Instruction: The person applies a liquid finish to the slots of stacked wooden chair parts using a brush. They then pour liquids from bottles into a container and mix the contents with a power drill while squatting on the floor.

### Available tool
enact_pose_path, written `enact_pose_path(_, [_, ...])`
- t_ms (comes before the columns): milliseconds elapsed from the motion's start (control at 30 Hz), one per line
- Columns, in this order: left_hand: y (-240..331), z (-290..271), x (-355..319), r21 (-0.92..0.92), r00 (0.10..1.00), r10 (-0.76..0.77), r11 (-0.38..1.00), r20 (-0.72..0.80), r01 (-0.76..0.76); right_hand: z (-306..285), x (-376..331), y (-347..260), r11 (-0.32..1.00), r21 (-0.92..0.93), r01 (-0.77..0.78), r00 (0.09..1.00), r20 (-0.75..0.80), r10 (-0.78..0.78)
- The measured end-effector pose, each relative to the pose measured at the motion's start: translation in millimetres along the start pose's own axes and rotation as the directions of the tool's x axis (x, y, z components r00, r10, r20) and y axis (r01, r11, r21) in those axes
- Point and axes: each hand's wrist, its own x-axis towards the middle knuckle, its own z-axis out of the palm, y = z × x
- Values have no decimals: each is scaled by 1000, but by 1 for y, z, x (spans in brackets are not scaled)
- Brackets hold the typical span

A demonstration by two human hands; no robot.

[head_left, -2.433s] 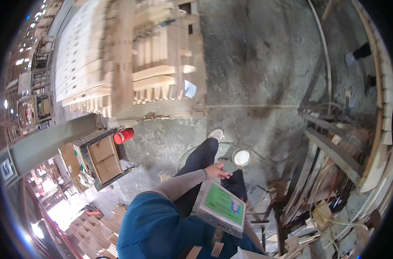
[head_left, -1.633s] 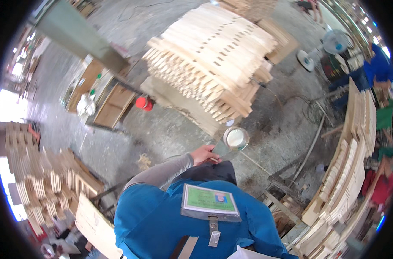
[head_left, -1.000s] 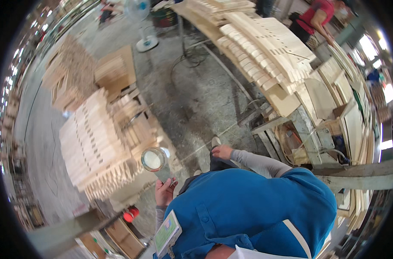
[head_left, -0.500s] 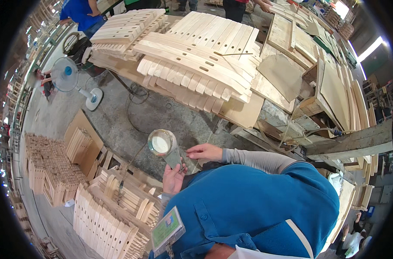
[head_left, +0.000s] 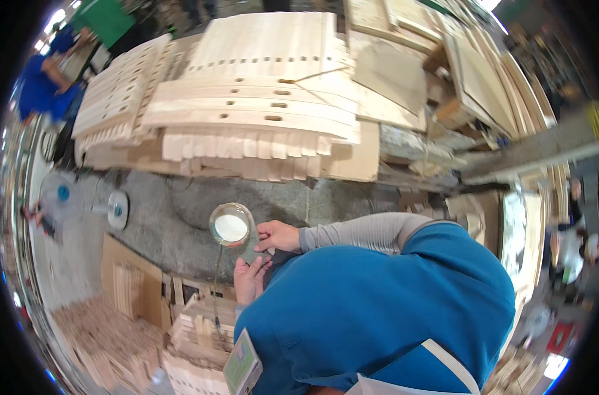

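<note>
A round pot with white stuff inside, perhaps glue, is held in front of my chest. From it a flat grey tapering piece runs back toward me. The fingers of my left hand are closed on the near end of this piece. My right hand grips its right side, thumb on top and fingers partly hidden. Beyond them, slotted wooden slats lie stacked on a bench, with a thin stick resting on top.
More slats stand in stacks at left rear and lower left. A cardboard sheet leans near the lower stack. A fan stands on the floor at left. A beam juts in from the right. Another person is at far left.
My right hand, which was apart with fingers stretched out, now grips the pot's grey piece. The view has turned, so the bench lies straighter across the top.
</note>
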Motion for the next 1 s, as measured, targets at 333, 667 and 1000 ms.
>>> enact_pose_path(333, [25, 31, 72, 455, 957, -249, 876, 147, 158, -76, -41, 10, 944, 187, 272, 835, -534, -135])
enact_pose_path(667, [-39, 15, 93, 647, 766, -587, 696, 263, 312, -168, -161, -5, 860, 261, 437, 565, -825, -37])
enact_pose_path(1000, [-78, 52, 28, 352, 742, -659, 728, 120, 589, -274, -178, -62, 806, 181, 563, 453, -884, -118])
